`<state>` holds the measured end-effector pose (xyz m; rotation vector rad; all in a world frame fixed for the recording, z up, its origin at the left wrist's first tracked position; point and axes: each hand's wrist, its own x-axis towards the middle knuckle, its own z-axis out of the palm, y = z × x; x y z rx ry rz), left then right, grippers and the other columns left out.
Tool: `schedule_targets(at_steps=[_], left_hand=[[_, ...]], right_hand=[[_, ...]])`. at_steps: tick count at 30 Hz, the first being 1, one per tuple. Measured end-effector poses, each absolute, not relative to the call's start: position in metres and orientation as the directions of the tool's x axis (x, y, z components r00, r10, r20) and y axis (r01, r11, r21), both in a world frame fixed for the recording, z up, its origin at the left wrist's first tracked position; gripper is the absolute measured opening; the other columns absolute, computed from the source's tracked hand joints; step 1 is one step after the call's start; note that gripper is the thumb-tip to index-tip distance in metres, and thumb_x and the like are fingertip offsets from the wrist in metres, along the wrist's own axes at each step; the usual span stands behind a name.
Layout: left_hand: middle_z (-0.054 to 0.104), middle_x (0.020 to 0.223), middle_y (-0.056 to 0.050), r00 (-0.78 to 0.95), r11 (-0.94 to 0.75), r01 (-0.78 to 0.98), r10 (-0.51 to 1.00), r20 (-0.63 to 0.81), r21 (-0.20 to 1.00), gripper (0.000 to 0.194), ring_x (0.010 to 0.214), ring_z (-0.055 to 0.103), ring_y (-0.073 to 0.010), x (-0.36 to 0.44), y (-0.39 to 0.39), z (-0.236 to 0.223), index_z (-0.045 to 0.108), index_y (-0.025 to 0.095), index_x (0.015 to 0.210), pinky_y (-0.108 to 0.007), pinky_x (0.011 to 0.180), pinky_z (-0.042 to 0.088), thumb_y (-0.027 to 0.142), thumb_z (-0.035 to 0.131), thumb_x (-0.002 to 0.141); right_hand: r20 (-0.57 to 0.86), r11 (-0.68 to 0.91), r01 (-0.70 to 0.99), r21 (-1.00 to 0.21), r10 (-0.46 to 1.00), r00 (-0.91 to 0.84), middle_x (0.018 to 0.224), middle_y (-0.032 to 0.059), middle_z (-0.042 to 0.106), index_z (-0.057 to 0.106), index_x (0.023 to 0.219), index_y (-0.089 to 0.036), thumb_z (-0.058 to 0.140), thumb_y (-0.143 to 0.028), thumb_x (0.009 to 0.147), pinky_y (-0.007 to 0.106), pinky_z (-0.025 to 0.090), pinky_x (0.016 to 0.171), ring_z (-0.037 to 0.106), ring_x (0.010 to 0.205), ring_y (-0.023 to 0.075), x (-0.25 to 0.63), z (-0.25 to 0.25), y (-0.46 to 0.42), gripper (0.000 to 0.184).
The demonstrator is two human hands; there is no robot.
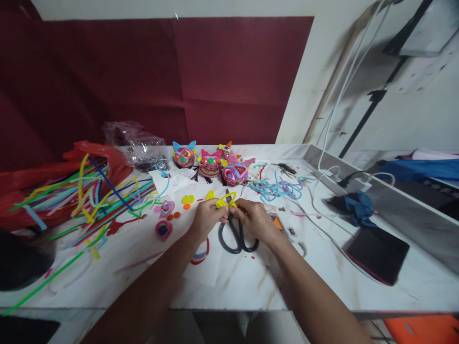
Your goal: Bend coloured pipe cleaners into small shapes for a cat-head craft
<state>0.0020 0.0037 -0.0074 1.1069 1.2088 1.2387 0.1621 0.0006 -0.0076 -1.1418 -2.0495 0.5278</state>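
Between my two hands, above the middle of the table, is a bent yellow pipe cleaner point(232, 196). My left hand point(208, 217) pinches its left part, which looks coiled. At its right end the fingers of my right hand point(254, 217) are closed on it. Just below my hands lie scissors point(231, 249) with black handles, their blades partly hidden behind my fingers. A ring of red, white and blue pipe cleaner point(201, 253) rests beside my left wrist. Left of my left hand are a pink coil with a dark blue centre point(163, 230) and flat yellow discs point(188, 199).
Colourful animal-head figures point(210, 165) stand at the back. Loose pipe cleaners point(96, 191) spread over a red plastic bag point(118, 160) at left. Blue strands point(272, 190) lie right of centre. A black tablet-like slab point(377, 255), a blue cloth point(358, 208) and white cables point(330, 239) occupy the right.
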Motion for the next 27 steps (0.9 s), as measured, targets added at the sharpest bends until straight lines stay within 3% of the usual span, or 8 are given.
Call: schedule_targets(at_steps=[7,16,19,23,27], left_hand=[[0.068,0.056,-0.001,-0.032,0.067,-0.110,0.997,-0.071,0.992,0.009,0.049,0.064,-0.0098,0.002,0.003,-0.005,0.067,0.010,0.074,-0.020,0.052,0.057,0.007,0.073,0.068],[0.067,0.053,0.001,-0.013,-0.001,-0.031,1.000,0.001,1.000,0.009,0.045,0.062,-0.0098,-0.001,0.008,-0.015,0.069,0.011,0.072,-0.019,0.049,0.054,0.009,0.076,0.067],[0.067,0.052,0.001,-0.005,-0.027,0.040,1.000,0.027,0.999,0.006,0.045,0.063,-0.0107,-0.001,0.009,-0.017,0.068,0.012,0.070,-0.019,0.049,0.053,0.009,0.074,0.069],[0.067,0.051,0.001,0.002,-0.025,0.098,1.000,0.025,0.995,0.008,0.044,0.064,-0.0114,-0.002,0.008,-0.017,0.068,0.013,0.067,-0.019,0.048,0.052,0.006,0.071,0.070],[0.066,0.050,0.001,0.045,-0.025,0.115,0.999,0.020,0.993,0.011,0.044,0.063,-0.0107,-0.001,0.006,-0.014,0.067,0.013,0.064,-0.018,0.048,0.050,0.005,0.070,0.071]], right_hand=[[0.368,0.461,0.411,-0.786,0.884,-0.289,0.071,0.0003,0.067,0.063,0.083,-0.020,0.054,-0.031,0.090,0.024,0.041,0.059,0.057,0.061,0.0133,0.162,-0.008,0.000,0.016],[0.367,0.445,0.440,-0.780,0.895,-0.255,0.072,0.0014,0.069,0.065,0.085,-0.019,0.055,-0.028,0.088,0.025,0.043,0.060,0.060,0.062,0.0146,0.162,-0.004,-0.001,0.014],[0.393,0.473,0.506,-0.722,0.881,-0.263,0.070,0.0011,0.069,0.066,0.085,-0.019,0.056,-0.024,0.088,0.026,0.043,0.060,0.059,0.061,0.0147,0.163,0.000,-0.002,0.011],[0.476,0.557,0.631,-0.541,0.820,-0.316,0.079,0.0049,0.072,0.067,0.089,-0.018,0.054,-0.014,0.088,0.027,0.043,0.066,0.063,0.070,0.0171,0.161,0.012,-0.005,0.014],[0.430,0.564,0.725,-0.395,0.811,-0.397,0.086,0.0095,0.072,0.069,0.087,-0.017,0.051,-0.010,0.088,0.028,0.042,0.067,0.065,0.075,0.0193,0.159,0.028,-0.008,0.020]])
